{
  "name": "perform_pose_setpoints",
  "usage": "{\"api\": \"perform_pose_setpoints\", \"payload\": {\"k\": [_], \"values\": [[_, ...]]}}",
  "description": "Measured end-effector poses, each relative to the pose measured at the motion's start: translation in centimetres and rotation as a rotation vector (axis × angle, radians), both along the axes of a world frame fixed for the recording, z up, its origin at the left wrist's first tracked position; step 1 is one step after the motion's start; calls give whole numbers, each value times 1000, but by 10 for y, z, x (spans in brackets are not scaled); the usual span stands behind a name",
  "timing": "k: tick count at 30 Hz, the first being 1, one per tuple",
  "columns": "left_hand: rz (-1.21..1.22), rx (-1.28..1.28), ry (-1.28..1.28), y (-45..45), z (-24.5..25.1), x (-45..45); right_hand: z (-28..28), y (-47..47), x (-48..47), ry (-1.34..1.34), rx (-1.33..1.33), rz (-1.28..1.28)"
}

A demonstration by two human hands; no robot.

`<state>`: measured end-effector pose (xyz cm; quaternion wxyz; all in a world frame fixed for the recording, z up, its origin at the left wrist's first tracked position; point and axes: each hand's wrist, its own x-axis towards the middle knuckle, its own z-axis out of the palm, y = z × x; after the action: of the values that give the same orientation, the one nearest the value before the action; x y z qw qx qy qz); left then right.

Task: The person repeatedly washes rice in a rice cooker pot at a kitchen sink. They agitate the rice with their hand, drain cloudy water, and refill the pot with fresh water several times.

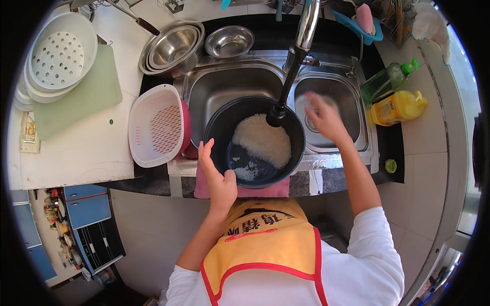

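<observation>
A dark inner pot (219,114) stands at the front of the sink, over the edge of the large left basin. Wet-looking white rice (262,139) is heaped in it, and loose grains cling to its near side. My left hand (220,183) holds the pot's near left rim, with the thumb by the edge and the fingers along the outside. Above the rice hangs the black spray head (276,114) of a chrome faucet (307,28). My right hand (324,116), blurred, is over the small right basin (344,91); nothing shows in it.
Left of the pot sits a white and pink draining basket (159,126). Stacked steel bowls (172,49) and another steel bowl (229,41) line the back. A green pump bottle (386,82) and a yellow jug (398,108) flank the right basin. A pink cloth (281,187) lies under the pot.
</observation>
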<state>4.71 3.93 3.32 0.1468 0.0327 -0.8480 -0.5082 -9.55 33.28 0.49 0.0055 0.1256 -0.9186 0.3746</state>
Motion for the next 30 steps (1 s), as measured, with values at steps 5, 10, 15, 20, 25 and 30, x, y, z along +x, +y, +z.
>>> {"api": "perform_pose_setpoints", "payload": {"k": [5,10,15,20,25,30], "values": [[-11,-7,-28,0,3,0,-15,25,-89,599,869,-145],[6,0,-29,0,3,4,-36,61,-120,517,1062,-143],[-2,2,-9,-2,-2,3,-26,53,-119,394,924,-123],[22,-40,12,-2,-6,0,20,7,-64,39,-3,-28],[-33,-60,26,-5,-8,1,47,-40,10,-202,-606,188],[-65,-56,37,-6,-10,2,45,-72,36,-115,-317,67]]}}
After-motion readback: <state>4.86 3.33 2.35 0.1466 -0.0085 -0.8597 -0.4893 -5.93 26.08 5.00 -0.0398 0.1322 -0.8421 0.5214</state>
